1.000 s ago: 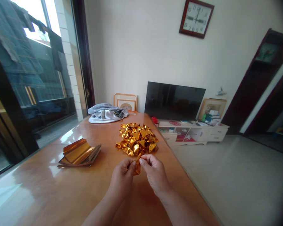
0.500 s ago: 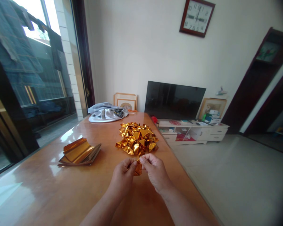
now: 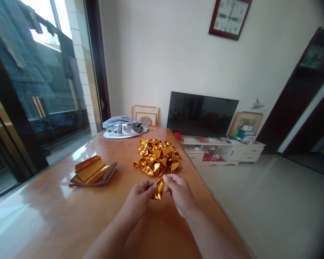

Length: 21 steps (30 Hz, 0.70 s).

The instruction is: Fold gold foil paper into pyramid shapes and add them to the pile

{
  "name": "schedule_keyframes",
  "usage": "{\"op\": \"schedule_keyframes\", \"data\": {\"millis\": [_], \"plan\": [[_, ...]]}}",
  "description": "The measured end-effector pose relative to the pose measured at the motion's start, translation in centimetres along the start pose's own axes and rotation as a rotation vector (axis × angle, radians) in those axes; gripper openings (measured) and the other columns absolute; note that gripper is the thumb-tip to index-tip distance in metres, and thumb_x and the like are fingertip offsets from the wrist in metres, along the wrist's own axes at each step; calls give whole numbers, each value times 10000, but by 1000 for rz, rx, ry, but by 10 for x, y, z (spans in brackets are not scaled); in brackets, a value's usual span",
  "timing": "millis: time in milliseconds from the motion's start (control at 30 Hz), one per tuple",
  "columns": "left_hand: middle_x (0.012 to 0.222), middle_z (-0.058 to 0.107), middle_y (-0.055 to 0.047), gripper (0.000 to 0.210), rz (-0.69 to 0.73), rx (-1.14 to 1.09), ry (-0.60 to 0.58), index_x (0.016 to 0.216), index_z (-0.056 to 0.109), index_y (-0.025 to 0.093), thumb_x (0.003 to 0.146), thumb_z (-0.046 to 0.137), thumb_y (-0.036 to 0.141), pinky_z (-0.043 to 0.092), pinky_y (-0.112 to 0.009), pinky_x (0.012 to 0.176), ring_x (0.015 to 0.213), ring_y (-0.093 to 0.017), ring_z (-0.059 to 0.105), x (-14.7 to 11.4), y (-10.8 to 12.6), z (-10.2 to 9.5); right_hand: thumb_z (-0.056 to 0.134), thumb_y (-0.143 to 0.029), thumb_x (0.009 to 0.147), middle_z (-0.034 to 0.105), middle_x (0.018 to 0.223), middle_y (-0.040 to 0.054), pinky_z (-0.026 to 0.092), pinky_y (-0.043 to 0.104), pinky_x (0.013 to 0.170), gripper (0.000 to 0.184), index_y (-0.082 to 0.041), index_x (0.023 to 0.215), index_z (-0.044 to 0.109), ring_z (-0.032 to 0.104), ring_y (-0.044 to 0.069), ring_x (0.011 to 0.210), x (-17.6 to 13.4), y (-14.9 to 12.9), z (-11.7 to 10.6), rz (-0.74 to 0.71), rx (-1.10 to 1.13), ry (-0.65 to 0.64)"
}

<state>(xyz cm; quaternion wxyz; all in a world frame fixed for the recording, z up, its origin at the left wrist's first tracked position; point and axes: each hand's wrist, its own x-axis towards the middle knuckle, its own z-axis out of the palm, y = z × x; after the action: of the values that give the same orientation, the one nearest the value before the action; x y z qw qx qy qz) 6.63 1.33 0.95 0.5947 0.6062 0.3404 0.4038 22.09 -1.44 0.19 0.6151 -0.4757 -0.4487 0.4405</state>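
Between my two hands is a sheet of gold foil paper (image 3: 158,191), partly folded, its shiny side showing. My left hand (image 3: 142,194) pinches its left edge between thumb and fingers. On the other side my right hand (image 3: 177,190) grips the upper right corner, fingers curled behind it. Just beyond my hands lies a heap of folded gold foil pieces (image 3: 158,156), crumpled-looking and pointed. Off to the left rests a stack of flat gold foil sheets (image 3: 93,172), the top ones curling up.
A glossy wooden table (image 3: 102,212) carries everything. Grey-blue cloth (image 3: 124,127) lies bundled at its far end, near framed pictures (image 3: 145,114). Past the right edge stand a television (image 3: 202,114) and a white cabinet (image 3: 232,153). A glass door frame borders the left.
My hands have drawn slightly apart, and more of the foil paper's shiny face shows between them. The whole view has shifted a little; the heap and the stack look the same.
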Motion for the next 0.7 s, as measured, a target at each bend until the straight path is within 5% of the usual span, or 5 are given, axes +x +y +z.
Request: {"op": "schedule_keyframes", "data": {"millis": [233,533,700], "plan": [[813,684,-34,296,-32,-15,-70,865,711,154,833,671,445,435,-249,705,753,-155,570,-1,1,-4,668,-532,860,528,584,-40,334,243,566,405,-184,673,576,415,105,555,4,2,-5,-72,7,50],[784,659,-7,208,-55,47,22,842,680,157,795,685,359,386,-253,681,718,-142,529,3,-7,-11,700,-601,802,582,593,-19,285,238,496,433,-171,794,646,409,100,503,11,8,-13,103,74,69],[788,670,-17,242,-61,65,39,842,668,147,792,682,384,369,-256,669,707,-142,522,4,-10,-12,679,-580,825,571,627,-23,316,237,513,399,-182,830,647,430,108,535,12,8,-14,32,66,141]]}}
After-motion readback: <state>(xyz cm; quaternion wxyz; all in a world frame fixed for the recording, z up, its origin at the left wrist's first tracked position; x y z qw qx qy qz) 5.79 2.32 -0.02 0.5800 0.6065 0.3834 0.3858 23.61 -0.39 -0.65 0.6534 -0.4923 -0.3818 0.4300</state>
